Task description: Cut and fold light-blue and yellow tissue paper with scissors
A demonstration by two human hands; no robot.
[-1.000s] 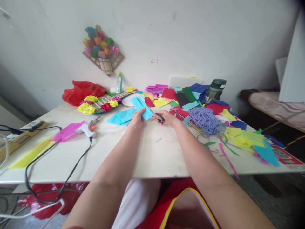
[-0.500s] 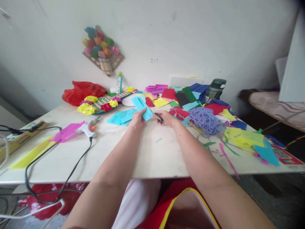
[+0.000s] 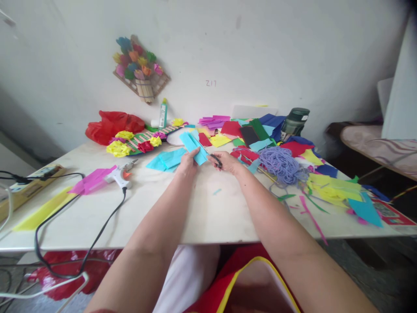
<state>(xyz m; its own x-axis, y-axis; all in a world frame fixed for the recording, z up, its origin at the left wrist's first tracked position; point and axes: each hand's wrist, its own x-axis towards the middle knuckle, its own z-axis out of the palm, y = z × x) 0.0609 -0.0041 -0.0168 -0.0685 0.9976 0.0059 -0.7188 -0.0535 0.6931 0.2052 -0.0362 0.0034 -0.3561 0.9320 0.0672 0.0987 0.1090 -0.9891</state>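
Holds the blue paper (image 3: 189, 141) in the left hand (image 3: 188, 162), pinched narrow, with the thumb on top; can't see the fingers under it. Has that paper over the middle of the table (image 3: 215, 219), toward the far side. Holds the scissors (image 3: 217, 161) in the right hand (image 3: 230, 162), closed around the dark handles. Points the blades up and left, at the right side of the paper; can't tell how far apart they are.

Near the left hand, just to its left, see more blue sheets (image 3: 163, 160) lying flat. Farther left, see a white glue gun (image 3: 116, 176), touching a pink sheet (image 3: 93, 181). Behind those, see a board (image 3: 143, 141) with yellow and red paper flowers on it, and a red bag (image 3: 114, 126) just past it.

To the right of the right hand, see a heap of purple yarn (image 3: 282, 165) among bright scraps, and yellow paper (image 3: 335, 189) nearer. Between the two arms, see one tiny blue bit (image 3: 216, 191) on the table.
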